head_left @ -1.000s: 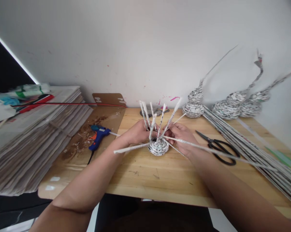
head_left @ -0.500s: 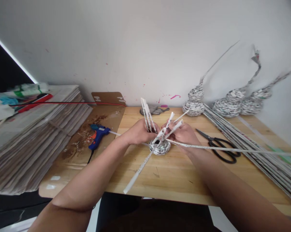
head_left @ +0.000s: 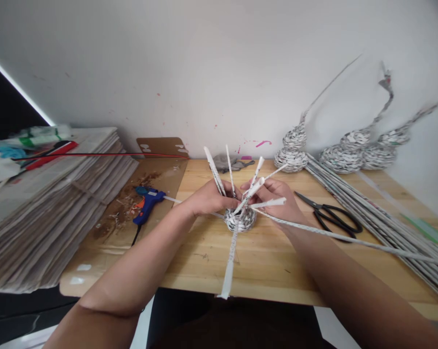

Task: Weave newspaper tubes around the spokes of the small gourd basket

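- Grey-and-white printed paper forms the small woven basket (head_left: 247, 223), which sits on the wooden table (head_left: 266, 274) in front of the person, between both hands.
- Paper sticks (head_left: 256, 189) rise and fan out from its rim; one flattened stick (head_left: 230, 266) bends down toward the table's near edge.
- The left hand (head_left: 210, 198) is closed on the basket's left side, thumb at the rim.
- The right hand (head_left: 276, 195) has its fingers curled at the right rear of the rim; sticks hide the tips, so I cannot tell what they pinch.
- A long paper stick (head_left: 326, 232) runs from the basket across the right forearm.
- To the right lie black scissors (head_left: 318, 207), then a bundle of paper sticks (head_left: 371, 220).
- Behind those, three woven gourds (head_left: 290, 160) stand near the wall (head_left: 204, 72).
- To the left, a blue glue gun (head_left: 148, 205) lies on cardboard (head_left: 106, 266), beside stacked newspapers (head_left: 66, 198).
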Tool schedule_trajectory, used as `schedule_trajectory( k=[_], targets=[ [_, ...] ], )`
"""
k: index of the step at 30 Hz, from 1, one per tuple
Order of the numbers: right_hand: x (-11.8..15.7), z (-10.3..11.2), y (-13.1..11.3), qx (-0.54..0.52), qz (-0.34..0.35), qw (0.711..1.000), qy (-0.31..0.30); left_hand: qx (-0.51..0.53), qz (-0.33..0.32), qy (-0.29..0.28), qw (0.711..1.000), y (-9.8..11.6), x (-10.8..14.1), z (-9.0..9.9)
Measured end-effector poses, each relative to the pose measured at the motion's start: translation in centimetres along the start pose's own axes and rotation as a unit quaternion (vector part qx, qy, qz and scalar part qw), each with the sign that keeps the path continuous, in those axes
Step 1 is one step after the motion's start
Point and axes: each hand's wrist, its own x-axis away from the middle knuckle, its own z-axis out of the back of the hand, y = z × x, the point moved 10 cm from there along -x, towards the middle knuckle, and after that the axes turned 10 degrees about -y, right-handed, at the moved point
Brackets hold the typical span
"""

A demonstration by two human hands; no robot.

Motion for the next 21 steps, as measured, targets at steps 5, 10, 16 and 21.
schedule_trajectory(
  k=[5,10,16,21],
  targets=[
    [-0.5,1.7,0.0,-0.001,0.016,1.000,0.027,-0.025,0.019,0.081,0.996,-0.3,0.4,1.7],
    [-0.4,0.3,0.1,0.128,-0.013,0.990,-0.060,0.003,0.026,0.135,0.991,-1.2,0.6,3.2],
    [0.1,0.1,0.4,0.187,-0.042,0.981,-0.023,0.031,0.011,0.108,0.994,-1.6,0.4,3.1],
    [0.4,0.0,-0.4,0.214,0.024,0.976,-0.009,0.034,0.007,0.146,0.989,-1.6,0.5,3.6]
  ],
)
